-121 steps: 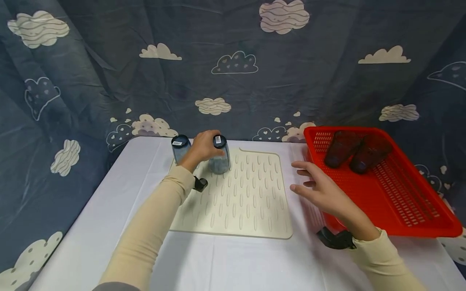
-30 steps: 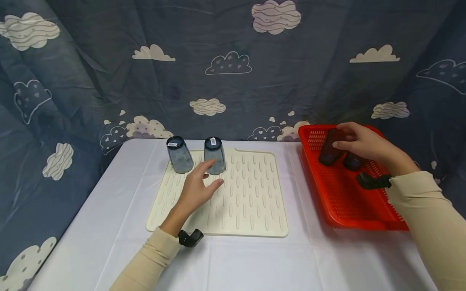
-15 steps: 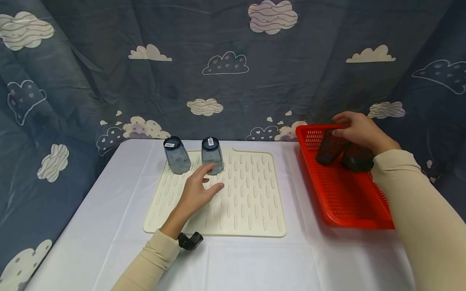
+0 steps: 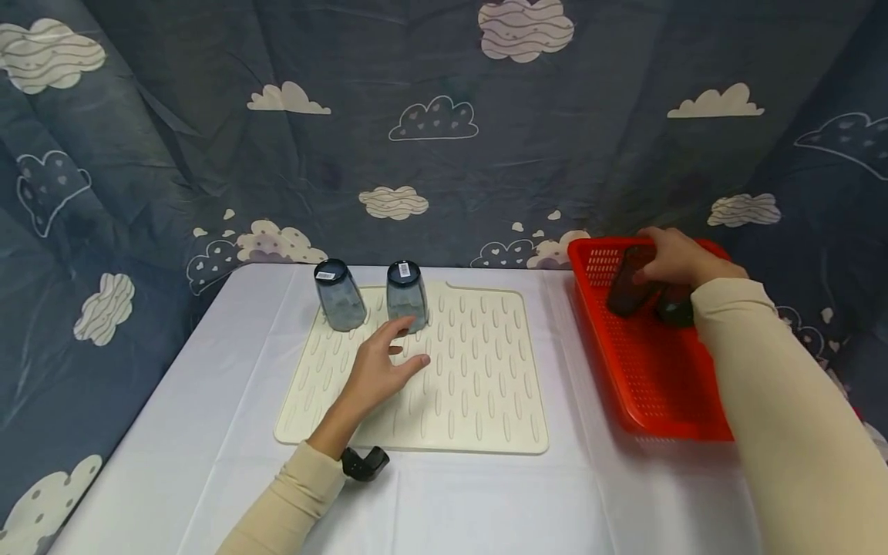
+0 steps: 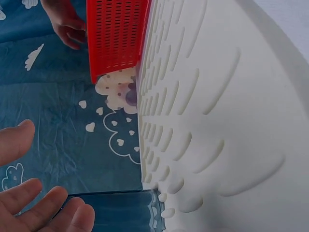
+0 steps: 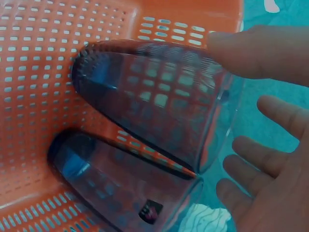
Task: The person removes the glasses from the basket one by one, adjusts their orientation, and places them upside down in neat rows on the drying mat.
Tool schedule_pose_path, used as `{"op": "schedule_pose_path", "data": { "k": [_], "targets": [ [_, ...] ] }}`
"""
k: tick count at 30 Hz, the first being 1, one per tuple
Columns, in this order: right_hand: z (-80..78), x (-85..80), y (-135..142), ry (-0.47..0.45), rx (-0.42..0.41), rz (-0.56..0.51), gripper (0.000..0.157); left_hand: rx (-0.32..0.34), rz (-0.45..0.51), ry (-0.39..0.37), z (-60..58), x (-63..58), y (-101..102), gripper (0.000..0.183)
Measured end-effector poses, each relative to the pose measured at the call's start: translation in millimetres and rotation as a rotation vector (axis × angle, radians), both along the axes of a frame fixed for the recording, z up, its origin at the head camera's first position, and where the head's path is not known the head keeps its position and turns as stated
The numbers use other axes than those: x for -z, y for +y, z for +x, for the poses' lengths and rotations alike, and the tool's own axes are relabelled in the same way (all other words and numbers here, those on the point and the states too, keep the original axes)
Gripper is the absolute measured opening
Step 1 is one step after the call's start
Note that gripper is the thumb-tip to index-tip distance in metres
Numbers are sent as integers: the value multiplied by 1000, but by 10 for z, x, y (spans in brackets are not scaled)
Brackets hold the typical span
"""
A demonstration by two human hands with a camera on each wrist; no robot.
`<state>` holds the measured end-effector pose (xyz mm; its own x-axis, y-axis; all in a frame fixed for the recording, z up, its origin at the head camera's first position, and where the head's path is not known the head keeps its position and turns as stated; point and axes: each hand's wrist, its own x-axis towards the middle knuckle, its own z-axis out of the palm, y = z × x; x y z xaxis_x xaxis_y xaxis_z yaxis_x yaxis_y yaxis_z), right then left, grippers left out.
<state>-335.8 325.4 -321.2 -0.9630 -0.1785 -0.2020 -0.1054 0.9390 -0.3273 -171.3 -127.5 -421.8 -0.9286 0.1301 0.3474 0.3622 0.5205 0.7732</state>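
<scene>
Fingers [image 6: 258,157] of the right hand [image 4: 680,258], the nearer, spread loosely, gripping nothing, by the mouth of a dark glass [image 6: 149,92] slanting lengthwise away inside a red basket [image 4: 613,374]

And here's the table [image 4: 229,370], dressed in a creased white cloth [image 4: 499,501], with a cream mat [image 4: 479,370] lying flat on it, rows of raised ridges showing, and over to the right, a strip of white between them, sits the red, perforated basket [image 4: 659,385].
</scene>
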Motion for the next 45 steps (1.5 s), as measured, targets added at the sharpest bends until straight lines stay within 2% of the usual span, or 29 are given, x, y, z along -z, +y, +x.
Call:
{"op": "schedule_pose_path", "data": {
  "k": [4, 11, 24, 33, 39, 45],
  "targets": [
    [-3, 57, 3, -29, 17, 16, 87, -4, 8, -9, -10, 2, 4, 59],
    [27, 100, -1, -113, 35, -49, 90, -6, 26, -35, -14, 6, -14, 58],
    [60, 150, -55, 46, -30, 113, 88, -5, 49, -53, -22, 33, -26, 59],
    [87, 212, -200, 82, -77, 151, 83, 2, 59, -71, -10, 54, -29, 59],
    [141, 209, -231, 137, -68, 208, 83, -2, 53, -78, 10, 21, -28, 59],
    [200, 178, -203, 142, -45, 191, 83, -14, 66, -77, 27, 7, -65, 58]
  ]
}}
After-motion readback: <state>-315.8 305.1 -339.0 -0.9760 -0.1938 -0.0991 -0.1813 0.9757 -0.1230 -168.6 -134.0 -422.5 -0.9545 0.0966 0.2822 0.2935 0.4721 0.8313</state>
